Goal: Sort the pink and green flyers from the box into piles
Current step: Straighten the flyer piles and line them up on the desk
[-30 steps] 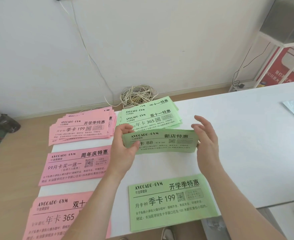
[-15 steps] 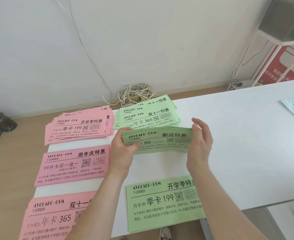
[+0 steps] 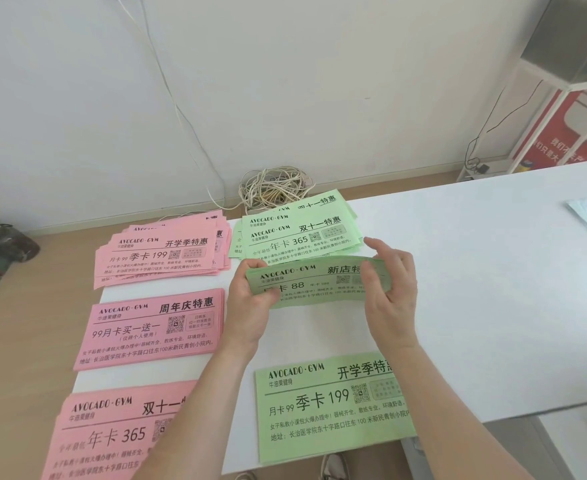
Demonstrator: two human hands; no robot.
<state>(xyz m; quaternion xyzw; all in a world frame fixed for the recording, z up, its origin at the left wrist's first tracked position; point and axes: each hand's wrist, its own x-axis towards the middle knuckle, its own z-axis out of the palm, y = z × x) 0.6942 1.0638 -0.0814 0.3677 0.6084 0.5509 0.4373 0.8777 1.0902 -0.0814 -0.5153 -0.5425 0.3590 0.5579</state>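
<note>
Obs.: left hand [image 3: 250, 306] grips the left end of the green bundle [image 3: 316, 284], thumb on top across the printed face. Right hand [image 3: 392, 296] is now clamped on the right end, fingers curled over the front edge and covering the last characters of the heading. A second ago that hand stood apart from the paper with its fingers spread; half a second ago it was closing in. The left grip is unchanged over the same span.

Position: bundle is held above the white table [image 3: 475, 306], just near of the far green pile [image 3: 299, 233] and well far of the near green pile [image 3: 333, 407]. No green pile on the table shows the bundle's heading.

Judgement: with both ends held, the bundle looks ready to be squared up and set down as a new green pile in the bare gap below it.

Materials: thin matte flyer paper, oblong, black print with a QR block. The bundle bows upward between the hands, so it is limp and several sheets thick. The far pink pile [image 3: 160, 251] is fanned and ragged at the edges. The middle pink pile [image 3: 150, 327] is squared. The near pink pile [image 3: 112, 434] is partly hidden by the left forearm. The box is not in view.
</note>
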